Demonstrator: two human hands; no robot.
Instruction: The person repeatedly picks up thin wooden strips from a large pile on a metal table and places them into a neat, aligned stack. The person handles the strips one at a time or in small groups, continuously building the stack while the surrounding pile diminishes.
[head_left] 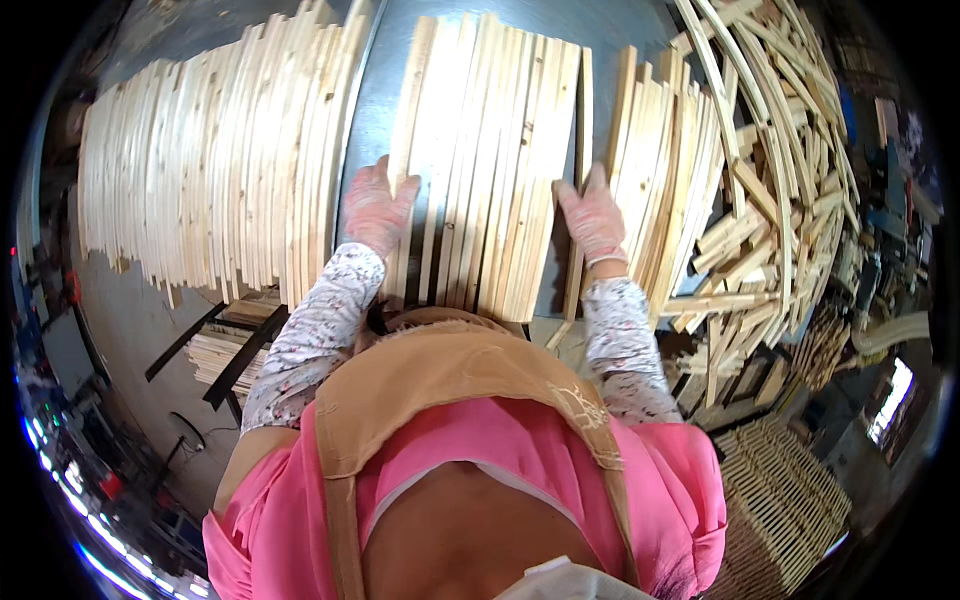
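Observation:
A row of pale wooden strips (485, 160) lies side by side on a dark metal tabletop (375, 110), pointing away from me. At the row's left edge is my left hand (378, 208), in a thin pale glove, its thumb apart from the fingers and against the outermost strip. On the other side, my right hand (594, 215), gloved too, rests over a narrow single strip (585, 110) set slightly off the row. Its thumb and forefinger are spread toward the row. Neither hand is wrapped round a strip. The undersides of both hands are hidden.
A wide batch of strips (220, 160) covers the table's left part. Right of my hand lies a smaller batch (665, 170), with a loose jumbled heap of sticks (775, 190) beyond it. Slatted wood (780, 490) is stacked low at right; dark metal bars (245, 355) jut out at lower left.

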